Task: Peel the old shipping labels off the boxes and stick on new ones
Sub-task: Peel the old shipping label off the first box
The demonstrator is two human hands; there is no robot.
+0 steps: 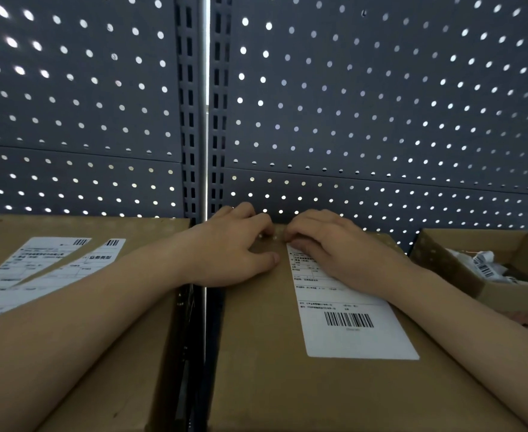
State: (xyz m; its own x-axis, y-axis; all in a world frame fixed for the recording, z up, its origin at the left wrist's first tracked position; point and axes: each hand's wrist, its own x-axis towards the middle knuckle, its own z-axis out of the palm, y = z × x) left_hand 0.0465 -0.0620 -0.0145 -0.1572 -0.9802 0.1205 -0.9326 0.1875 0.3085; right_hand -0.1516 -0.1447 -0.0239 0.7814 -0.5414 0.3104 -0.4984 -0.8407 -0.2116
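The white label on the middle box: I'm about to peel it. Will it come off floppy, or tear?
Probably floppy: the label looks paper-thin and lies flat. It may tear; the left-box labels look split diagonally.

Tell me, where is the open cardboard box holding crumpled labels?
In the head view the open cardboard box sits far right, before the pegboard, just right of the closed box whose shipping label the right hand rests on.
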